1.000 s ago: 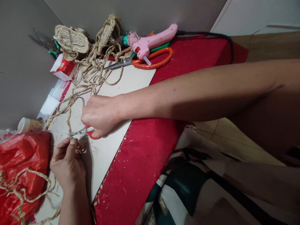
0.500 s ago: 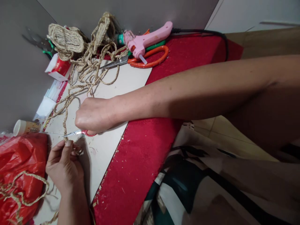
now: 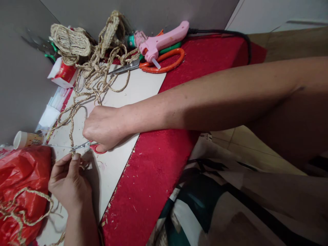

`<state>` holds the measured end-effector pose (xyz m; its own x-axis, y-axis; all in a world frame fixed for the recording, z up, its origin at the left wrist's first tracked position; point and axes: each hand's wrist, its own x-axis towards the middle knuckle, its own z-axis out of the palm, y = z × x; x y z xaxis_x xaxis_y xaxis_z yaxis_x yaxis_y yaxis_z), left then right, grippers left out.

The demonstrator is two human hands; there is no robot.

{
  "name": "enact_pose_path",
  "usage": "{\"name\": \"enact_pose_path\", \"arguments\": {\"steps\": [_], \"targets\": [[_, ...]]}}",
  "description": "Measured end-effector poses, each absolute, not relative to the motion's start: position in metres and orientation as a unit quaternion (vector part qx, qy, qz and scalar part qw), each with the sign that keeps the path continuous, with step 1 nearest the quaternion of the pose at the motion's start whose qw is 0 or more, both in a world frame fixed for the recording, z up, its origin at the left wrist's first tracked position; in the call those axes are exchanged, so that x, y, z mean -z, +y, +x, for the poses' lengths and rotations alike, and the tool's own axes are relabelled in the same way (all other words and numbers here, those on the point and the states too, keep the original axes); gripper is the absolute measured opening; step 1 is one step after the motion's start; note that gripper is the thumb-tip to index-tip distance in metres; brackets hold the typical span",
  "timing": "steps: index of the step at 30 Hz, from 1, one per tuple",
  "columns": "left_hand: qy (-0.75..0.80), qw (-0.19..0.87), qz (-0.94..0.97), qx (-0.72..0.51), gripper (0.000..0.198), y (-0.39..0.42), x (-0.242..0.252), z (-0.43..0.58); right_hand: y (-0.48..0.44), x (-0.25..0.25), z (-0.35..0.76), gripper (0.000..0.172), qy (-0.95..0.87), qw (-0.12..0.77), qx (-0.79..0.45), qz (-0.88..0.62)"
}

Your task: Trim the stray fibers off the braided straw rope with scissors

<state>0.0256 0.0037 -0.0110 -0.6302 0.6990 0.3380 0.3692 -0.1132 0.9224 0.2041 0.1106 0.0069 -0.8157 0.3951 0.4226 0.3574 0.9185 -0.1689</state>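
My right hand is closed round small red-handled scissors, whose steel blades point left over a white board. The blade tips sit at a braided straw rope that runs down from a tangled pile at the back. My left hand pinches the rope's lower end just below the blades, thumb and fingers pressed together.
A woven straw piece tops the rope pile. A pink glue gun and large orange scissors lie on the red cloth. A red plastic bag, a paper cup and a small red-white box sit at left.
The view has shifted slightly. My right hand has tilted the small scissors a little at the rope; my left hand keeps its pinch on the rope end.
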Motion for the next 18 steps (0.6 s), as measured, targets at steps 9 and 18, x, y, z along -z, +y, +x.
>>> {"name": "enact_pose_path", "arguments": {"steps": [9, 18], "targets": [[0.661, 0.106, 0.405, -0.623, 0.023, 0.0036, 0.0104, 0.0244, 0.1133, -0.0117, 0.2042, 0.024, -0.962, 0.206, -0.040, -0.177], [0.669, 0.090, 0.421, -0.606, 0.023, 0.0025, 0.0098, 0.0285, 0.1125, -0.0115, 0.2084, 0.036, -0.959, 0.206, -0.048, -0.191]]}}
